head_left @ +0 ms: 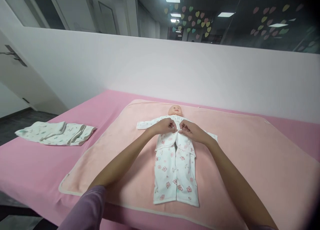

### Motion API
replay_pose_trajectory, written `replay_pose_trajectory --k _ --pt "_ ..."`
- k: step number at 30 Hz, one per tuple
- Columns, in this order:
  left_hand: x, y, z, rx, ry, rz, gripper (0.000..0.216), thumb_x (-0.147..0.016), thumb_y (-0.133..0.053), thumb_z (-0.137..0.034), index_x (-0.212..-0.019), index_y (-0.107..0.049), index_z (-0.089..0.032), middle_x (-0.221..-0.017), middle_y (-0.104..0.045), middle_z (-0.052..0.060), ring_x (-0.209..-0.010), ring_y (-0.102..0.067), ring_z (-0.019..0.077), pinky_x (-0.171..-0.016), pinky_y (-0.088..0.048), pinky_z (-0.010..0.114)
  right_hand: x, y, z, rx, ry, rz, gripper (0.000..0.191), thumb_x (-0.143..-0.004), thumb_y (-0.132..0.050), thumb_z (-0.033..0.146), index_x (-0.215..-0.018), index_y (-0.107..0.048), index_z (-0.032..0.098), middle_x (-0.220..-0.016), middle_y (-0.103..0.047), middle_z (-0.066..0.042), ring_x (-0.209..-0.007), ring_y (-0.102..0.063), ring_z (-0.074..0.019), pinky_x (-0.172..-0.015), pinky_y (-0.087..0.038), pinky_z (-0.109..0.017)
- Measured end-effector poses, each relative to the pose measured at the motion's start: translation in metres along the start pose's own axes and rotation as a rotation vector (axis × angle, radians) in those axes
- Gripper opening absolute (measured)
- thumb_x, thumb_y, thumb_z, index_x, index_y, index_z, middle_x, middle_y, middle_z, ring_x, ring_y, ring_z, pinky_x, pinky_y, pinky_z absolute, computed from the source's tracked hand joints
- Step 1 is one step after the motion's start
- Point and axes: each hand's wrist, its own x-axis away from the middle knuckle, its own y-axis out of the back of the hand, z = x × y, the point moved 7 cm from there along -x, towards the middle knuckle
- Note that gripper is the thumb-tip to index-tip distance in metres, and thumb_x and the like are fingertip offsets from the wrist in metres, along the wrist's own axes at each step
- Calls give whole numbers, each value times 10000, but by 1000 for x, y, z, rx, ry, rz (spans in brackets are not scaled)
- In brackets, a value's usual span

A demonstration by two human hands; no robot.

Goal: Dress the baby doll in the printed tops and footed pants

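Note:
A baby doll (175, 110) lies on its back on a peach blanket (120, 156), its head toward the wall. It wears a white printed baby jacket (166, 141) with the sleeves spread out, and white printed trousers (165, 180) below. My left hand (167, 125) pinches the jacket's front edge at the chest. Opposite it, my right hand (191, 130) pinches the other front edge, close to the left fingers. Under my hands the jacket fronts part toward the hem. Whatever fastener lies between the fingertips is too small to make out.
Folded white printed cloth (57, 133) lies at the left on the pink-covered bed (105, 103). A white wall (175, 70) with a window (225, 20) above it stands behind the bed. A door (25, 70) is at the far left.

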Motion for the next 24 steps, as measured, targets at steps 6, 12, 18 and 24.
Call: replay_pose_trajectory --k 6,12,18,24 --pt "-2 -4 13 69 21 1 212 -812 -688 -336 -955 -769 -202 -935 -721 35 -833 -638 194 -706 -448 311 -4 -15 -15 -173 -6 -197 272 -1021 -642 517 -1065 -607 250 -983 -655 -27 -857 -567 -190 -811 -477 -349" --pt "-3 -4 14 129 13 70 232 -845 -675 -351 -976 -801 -206 -936 -709 43 -805 -604 178 -675 -430 299 5 -20 -35 -282 -132 -169 331 -935 -770 506 -1124 -623 278 -1052 -703 -27 -892 -598 -201 -831 -504 -365" --pt "-3 -3 8 148 -7 93 220 -856 -656 -331 -941 -812 -201 -872 -685 45 -772 -567 168 -649 -410 292 8 -17 -30 -235 -150 -174 214 -984 -709 485 -1055 -728 284 -1058 -757 -31 -892 -624 -211 -834 -514 -383" --pt "-2 -1 5 187 15 120 228 -865 -673 -355 -952 -811 -195 -872 -672 46 -771 -547 159 -625 -388 284 13 -14 -20 -169 -91 -270 170 -990 -725 457 -1032 -761 296 -1100 -780 -32 -888 -678 -225 -832 -556 -408"
